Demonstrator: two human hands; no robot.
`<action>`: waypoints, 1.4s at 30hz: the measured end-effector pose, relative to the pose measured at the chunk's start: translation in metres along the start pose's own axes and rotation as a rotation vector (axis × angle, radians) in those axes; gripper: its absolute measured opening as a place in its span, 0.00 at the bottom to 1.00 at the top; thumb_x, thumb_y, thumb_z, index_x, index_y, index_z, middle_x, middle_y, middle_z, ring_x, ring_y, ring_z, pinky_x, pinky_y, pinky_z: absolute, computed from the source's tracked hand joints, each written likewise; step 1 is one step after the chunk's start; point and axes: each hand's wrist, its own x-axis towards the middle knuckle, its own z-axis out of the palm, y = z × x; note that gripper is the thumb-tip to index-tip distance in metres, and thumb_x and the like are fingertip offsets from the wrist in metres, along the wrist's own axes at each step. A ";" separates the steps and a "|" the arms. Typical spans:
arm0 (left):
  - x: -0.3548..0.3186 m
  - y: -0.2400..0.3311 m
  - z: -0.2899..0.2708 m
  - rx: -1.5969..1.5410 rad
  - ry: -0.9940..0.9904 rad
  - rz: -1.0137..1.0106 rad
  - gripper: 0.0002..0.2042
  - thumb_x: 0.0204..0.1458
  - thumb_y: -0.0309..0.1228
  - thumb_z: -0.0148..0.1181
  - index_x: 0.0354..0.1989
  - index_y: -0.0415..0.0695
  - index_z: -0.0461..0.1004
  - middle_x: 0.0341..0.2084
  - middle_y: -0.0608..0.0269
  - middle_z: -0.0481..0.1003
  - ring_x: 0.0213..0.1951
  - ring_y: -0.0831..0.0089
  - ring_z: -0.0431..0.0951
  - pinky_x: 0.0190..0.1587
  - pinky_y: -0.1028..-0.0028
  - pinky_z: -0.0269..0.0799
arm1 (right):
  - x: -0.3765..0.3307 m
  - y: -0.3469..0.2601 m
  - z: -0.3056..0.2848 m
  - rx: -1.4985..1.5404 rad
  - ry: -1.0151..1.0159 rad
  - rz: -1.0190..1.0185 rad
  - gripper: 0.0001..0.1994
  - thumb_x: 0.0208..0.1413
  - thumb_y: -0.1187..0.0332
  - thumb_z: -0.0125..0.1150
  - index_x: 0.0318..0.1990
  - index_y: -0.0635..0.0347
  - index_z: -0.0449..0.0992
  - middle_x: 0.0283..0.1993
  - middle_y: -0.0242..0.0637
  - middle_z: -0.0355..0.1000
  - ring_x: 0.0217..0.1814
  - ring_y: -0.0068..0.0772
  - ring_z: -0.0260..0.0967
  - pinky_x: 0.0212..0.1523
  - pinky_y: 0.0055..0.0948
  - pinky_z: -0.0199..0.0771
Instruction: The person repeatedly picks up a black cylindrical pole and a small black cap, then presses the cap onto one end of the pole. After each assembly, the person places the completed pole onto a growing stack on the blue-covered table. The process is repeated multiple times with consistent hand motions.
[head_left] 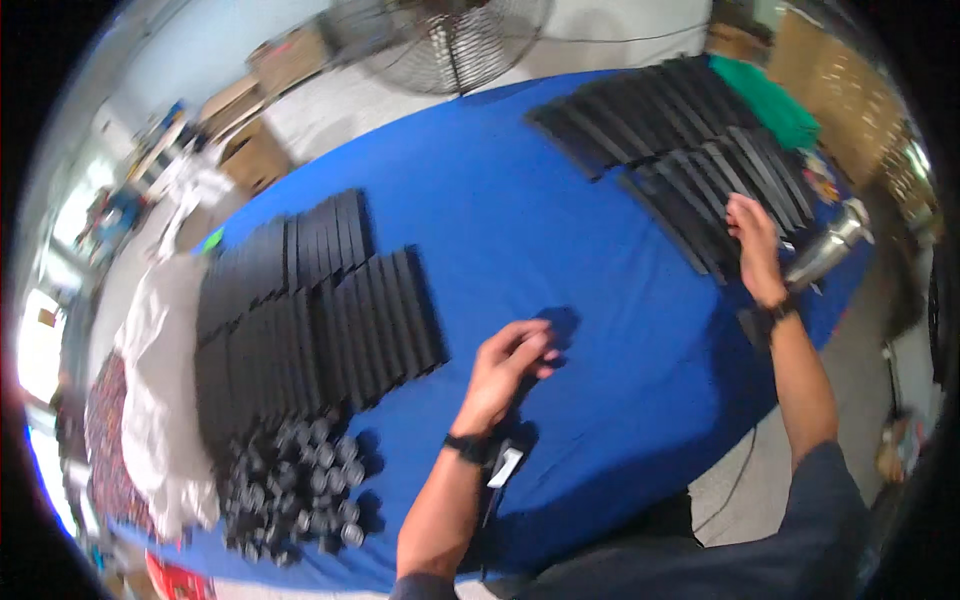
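Observation:
Over the middle of the blue-covered table is my left hand [507,368], its fingers curled in with the thumb against them; anything inside is hidden. A small dark item with a white label [505,467] lies beside that wrist. My right hand [757,240] reaches over the near edge of a right-hand group of long black strips [690,200], fingers loosely bent and apart, nothing visible in them. Just right of it, a shiny silver cylinder [828,248] lies tilted. On the left, more black strips [345,325] are lined up in two rows, with a heap of small black round caps [295,490] nearer me.
The blue cloth [460,200] covers the table. A white bag [165,390] borders its left side, and a green item [765,100] sits at the far right. Beyond the far edge stand a large fan [455,50] and cardboard boxes [255,155].

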 end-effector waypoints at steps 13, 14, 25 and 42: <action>-0.001 -0.016 -0.009 0.047 0.022 0.073 0.13 0.67 0.32 0.59 0.54 0.37 0.76 0.43 0.58 0.80 0.40 0.72 0.81 0.41 0.72 0.80 | -0.129 0.029 0.163 0.980 -0.622 0.779 0.15 0.65 0.60 0.62 0.53 0.59 0.78 0.49 0.34 0.76 0.53 0.30 0.73 0.55 0.33 0.74; -0.004 -0.013 -0.010 0.121 0.059 0.060 0.13 0.66 0.33 0.59 0.53 0.37 0.77 0.42 0.58 0.80 0.40 0.72 0.81 0.41 0.72 0.80 | -0.127 0.031 0.161 0.962 -0.691 0.710 0.15 0.66 0.60 0.61 0.53 0.59 0.78 0.49 0.37 0.76 0.53 0.31 0.73 0.57 0.34 0.74; -0.031 0.039 -0.052 1.848 0.434 0.306 0.26 0.61 0.42 0.62 0.63 0.38 0.71 0.63 0.38 0.69 0.68 0.43 0.64 0.69 0.52 0.60 | -0.130 0.031 0.161 0.956 -0.735 0.644 0.10 0.67 0.63 0.61 0.48 0.58 0.79 0.42 0.35 0.77 0.44 0.29 0.73 0.50 0.31 0.75; 0.005 0.019 -0.017 1.481 0.533 0.181 0.30 0.50 0.28 0.64 0.65 0.40 0.68 0.52 0.41 0.73 0.50 0.48 0.79 0.52 0.57 0.77 | -0.139 0.016 0.165 0.756 -0.771 0.590 0.21 0.65 0.56 0.64 0.57 0.60 0.69 0.55 0.44 0.73 0.53 0.36 0.75 0.56 0.36 0.77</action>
